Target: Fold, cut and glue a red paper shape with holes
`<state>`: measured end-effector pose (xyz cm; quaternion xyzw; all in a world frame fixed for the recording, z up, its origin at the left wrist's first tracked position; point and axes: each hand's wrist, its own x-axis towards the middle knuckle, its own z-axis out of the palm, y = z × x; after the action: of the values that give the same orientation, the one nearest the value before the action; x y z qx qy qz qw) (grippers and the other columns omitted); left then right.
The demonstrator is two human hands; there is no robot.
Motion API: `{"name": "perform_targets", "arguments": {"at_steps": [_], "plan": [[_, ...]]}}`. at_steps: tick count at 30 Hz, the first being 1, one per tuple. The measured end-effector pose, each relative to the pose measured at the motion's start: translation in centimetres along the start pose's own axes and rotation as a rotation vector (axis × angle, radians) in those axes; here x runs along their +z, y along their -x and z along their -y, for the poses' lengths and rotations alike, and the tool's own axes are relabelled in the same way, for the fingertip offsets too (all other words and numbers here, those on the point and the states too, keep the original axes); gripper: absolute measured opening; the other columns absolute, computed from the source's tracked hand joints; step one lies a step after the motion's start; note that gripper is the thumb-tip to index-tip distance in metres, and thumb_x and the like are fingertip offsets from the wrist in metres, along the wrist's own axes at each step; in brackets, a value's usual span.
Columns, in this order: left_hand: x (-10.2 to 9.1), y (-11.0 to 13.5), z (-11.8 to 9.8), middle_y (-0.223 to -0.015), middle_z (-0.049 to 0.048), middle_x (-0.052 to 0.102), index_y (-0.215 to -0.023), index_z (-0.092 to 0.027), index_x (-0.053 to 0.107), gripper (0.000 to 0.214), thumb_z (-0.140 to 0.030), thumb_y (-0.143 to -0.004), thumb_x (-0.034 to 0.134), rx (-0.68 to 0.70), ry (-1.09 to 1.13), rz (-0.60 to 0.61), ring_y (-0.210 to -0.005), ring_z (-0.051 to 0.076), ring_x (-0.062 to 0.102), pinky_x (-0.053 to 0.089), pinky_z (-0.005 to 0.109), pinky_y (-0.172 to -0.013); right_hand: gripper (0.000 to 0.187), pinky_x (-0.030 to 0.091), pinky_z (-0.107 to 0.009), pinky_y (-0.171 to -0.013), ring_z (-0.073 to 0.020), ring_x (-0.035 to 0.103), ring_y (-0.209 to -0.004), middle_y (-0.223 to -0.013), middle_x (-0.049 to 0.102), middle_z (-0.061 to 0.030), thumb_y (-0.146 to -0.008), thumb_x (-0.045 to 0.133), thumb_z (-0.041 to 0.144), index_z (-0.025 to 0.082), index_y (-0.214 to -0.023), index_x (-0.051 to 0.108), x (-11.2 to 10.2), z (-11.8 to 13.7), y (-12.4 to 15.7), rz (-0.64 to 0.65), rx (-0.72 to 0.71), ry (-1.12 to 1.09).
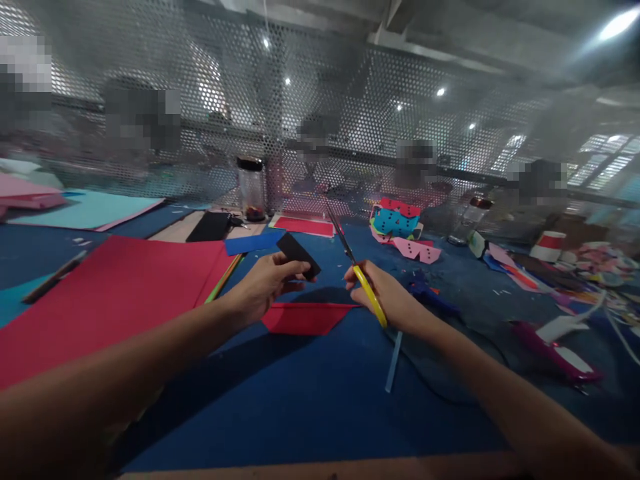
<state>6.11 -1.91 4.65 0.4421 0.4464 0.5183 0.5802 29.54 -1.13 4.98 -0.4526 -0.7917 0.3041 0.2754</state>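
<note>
Between the thumb and fingers of my left hand is a small black rectangular piece of paper, tilted over the table. My right hand grips yellow-handled scissors, their blades pointing up and away, apart from the black piece. Below and between my hands lies a red folded paper shape with slanted ends. A blue paper strip sits just beyond my left hand. To the left, a stack of large red sheets reaches under my left forearm.
A blue glue gun and its cord lie right of my right hand, with a purple tool farther right. Dotted paper pieces, a jar and paper scraps stand toward the perforated metal screen. A glue stick lies near my right wrist.
</note>
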Motion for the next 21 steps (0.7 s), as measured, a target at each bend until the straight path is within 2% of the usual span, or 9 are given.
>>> {"name": "perform_targets", "arguments": {"at_steps": [3, 6, 12, 17, 21], "plan": [[-0.7, 0.7, 0.0, -0.089, 0.0063, 0.074, -0.082, -0.015, 0.073, 0.018, -0.023, -0.069, 0.084, 0.009, 0.052, -0.026, -0.083, 0.017, 0.070, 0.053, 0.024, -0.068, 0.015, 0.037, -0.028, -0.064, -0.0165, 0.056, -0.072, -0.085, 0.063, -0.0012, -0.087, 0.058, 0.035, 0.022, -0.091, 0.051, 0.1, 0.6, 0.9, -0.013, 0.049, 0.273], [-1.1, 1.3, 0.5, -0.089, 0.0059, 0.074, -0.081, -0.014, 0.074, 0.019, -0.022, -0.068, 0.085, 0.023, 0.088, -0.020, -0.082, 0.016, 0.069, 0.054, 0.024, -0.070, 0.013, 0.032, -0.027, -0.062, -0.0167, 0.056, -0.072, -0.091, 0.065, -0.0032, -0.090, 0.056, 0.034, 0.022, -0.093, 0.051, 0.5, 0.9, 1.7, 0.011, 0.029, 0.417], [-1.0, 1.8, 0.9, -0.087, 0.0072, 0.074, -0.078, -0.014, 0.075, 0.015, -0.019, -0.067, 0.084, 0.024, 0.120, -0.015, -0.079, 0.016, 0.068, 0.054, 0.026, -0.070, 0.017, 0.028, -0.027, -0.060, -0.0184, 0.059, -0.074, -0.096, 0.065, -0.0050, -0.093, 0.054, 0.035, 0.023, -0.104, 0.052, 1.0, 0.4, 2.7, 0.029, -0.015, 0.524], [-1.1, 1.6, 0.9, -0.083, 0.0058, 0.073, -0.078, -0.014, 0.074, 0.015, -0.016, -0.067, 0.083, 0.006, 0.151, -0.028, -0.075, 0.014, 0.066, 0.053, 0.024, -0.068, 0.022, 0.023, -0.027, -0.056, -0.0162, 0.055, -0.064, -0.092, 0.064, -0.0052, -0.096, 0.047, 0.042, 0.022, -0.105, 0.050, 1.0, 0.2, 2.9, 0.040, -0.046, 0.555], [-1.3, 1.5, 1.1, -0.084, 0.0043, 0.072, -0.079, -0.014, 0.074, 0.012, -0.014, -0.069, 0.081, 0.016, 0.177, 0.007, -0.071, 0.011, 0.063, 0.052, 0.022, -0.067, 0.026, 0.023, -0.028, -0.056, -0.0178, 0.057, -0.068, -0.092, 0.063, -0.0065, -0.095, 0.047, 0.045, 0.021, -0.105, 0.052, 1.3, 0.3, 2.9, 0.017, -0.057, 0.597]]}}
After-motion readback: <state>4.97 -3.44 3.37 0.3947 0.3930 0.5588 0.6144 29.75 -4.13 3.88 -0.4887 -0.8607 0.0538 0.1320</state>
